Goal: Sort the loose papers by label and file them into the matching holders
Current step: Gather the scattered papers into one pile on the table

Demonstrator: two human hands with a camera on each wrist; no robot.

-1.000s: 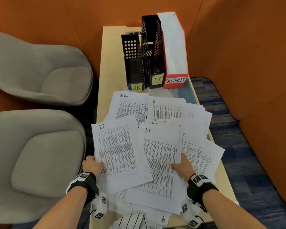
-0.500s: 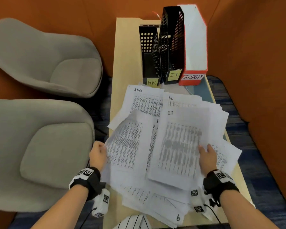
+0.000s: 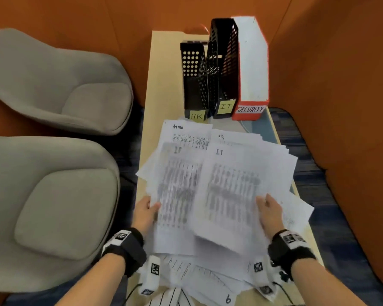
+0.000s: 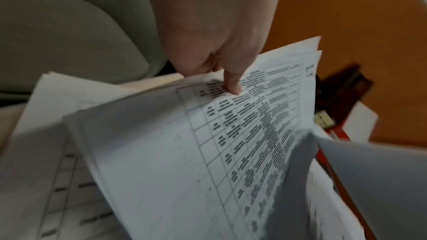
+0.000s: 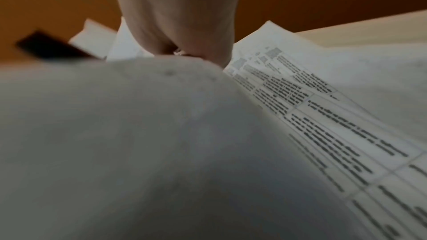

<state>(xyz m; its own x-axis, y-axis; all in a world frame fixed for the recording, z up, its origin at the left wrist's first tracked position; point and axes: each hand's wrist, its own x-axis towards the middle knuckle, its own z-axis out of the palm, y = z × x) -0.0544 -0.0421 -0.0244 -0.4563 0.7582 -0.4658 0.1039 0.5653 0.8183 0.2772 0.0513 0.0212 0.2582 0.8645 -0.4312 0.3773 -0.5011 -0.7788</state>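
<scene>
Papers marked "IT" have come up off the pile since a second ago, when both lay flat under the hands; now each is raised and tilted, its print blurred. The left hand (image 3: pixel 144 214) grips the left IT sheet (image 3: pixel 177 195) at its near left edge, thumb curled over the printed face and the other fingers (image 4: pixel 233 81) hidden beneath it. The right hand (image 3: pixel 271 212) holds the right IT sheet (image 3: pixel 232 191) at its near right edge; the fingers wrap the edge, though the right wrist view is too blurred to show how tightly. The two sheets overlap at the middle, the right one on top. Below and beyond them the loose pile (image 3: pixel 210 274) spreads over the pale wooden surface (image 3: pixel 164 74), with an "Admin" page (image 3: pixel 186 133) and an "HR" page (image 3: pixel 234 138) showing at the far side. Farther back stand three holders side by side: the black HR holder (image 3: pixel 194 78), the black IT holder (image 3: pixel 224 62) and the red-and-white SECURITY holder (image 3: pixel 253 62). Two grey chairs (image 3: pixel 53 195) sit to the left.
</scene>
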